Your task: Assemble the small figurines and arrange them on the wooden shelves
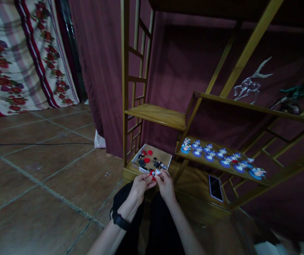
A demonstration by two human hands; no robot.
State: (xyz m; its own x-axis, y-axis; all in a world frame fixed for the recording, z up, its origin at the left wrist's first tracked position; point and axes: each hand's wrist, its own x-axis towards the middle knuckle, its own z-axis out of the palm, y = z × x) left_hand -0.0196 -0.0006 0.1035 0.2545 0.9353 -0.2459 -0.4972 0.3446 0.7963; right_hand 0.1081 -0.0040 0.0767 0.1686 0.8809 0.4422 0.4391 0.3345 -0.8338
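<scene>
Between my two hands, just in front of a shallow box, is a small figurine [156,172] with white, black and red parts. My left hand [141,185] pinches its red, round base side. My right hand [165,182] has its fingertips on the white side. Fine details are too small to make out. The open white-edged box [163,150] sits on the lowest shelf and holds red discs, dark discs and several small figure pieces. A dark watch band circles my left wrist.
Rows of small blue-and-white figurines [209,155] stand on the shelf at the right. A phone [216,188] lies on the lower board. Above are a clear deer ornament [250,85] and a dark green ornament [295,97]. A cable [40,144] crosses the tiled floor.
</scene>
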